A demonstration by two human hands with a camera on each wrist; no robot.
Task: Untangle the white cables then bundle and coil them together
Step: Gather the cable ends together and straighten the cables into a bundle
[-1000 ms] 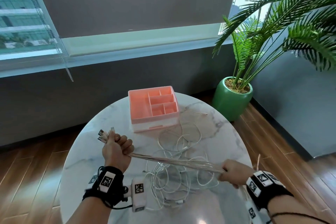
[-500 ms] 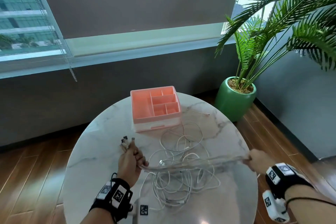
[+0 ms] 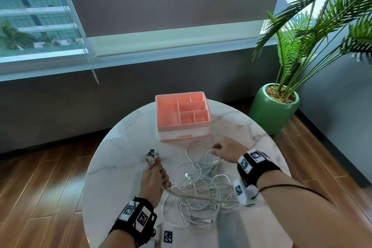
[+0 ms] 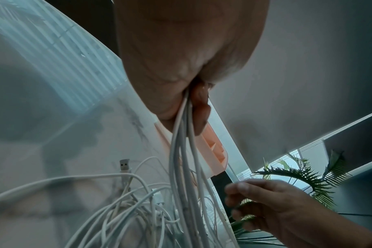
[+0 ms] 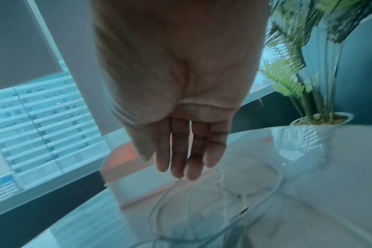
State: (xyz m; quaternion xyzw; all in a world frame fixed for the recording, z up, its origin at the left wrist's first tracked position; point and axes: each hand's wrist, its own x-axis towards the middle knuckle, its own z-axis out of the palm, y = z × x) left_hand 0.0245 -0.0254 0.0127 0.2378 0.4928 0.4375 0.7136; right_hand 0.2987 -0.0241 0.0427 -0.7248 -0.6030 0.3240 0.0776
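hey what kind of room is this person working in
Probably an office lounge or apartment corner on an upper floor: a round marble table sits by a wide window with a roller blind, a potted palm stands on wood flooring, and another building shows outside.

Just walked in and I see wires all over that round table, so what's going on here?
A person is sorting white cables on a round marble table. The left hand grips several cables gathered near their plug ends, which stick up above the fist. The right hand is open, fingers straight, reaching over the loose loops just in front of the pink organizer box. Most of the cable lies in a tangled pile on the table, not yet coiled.
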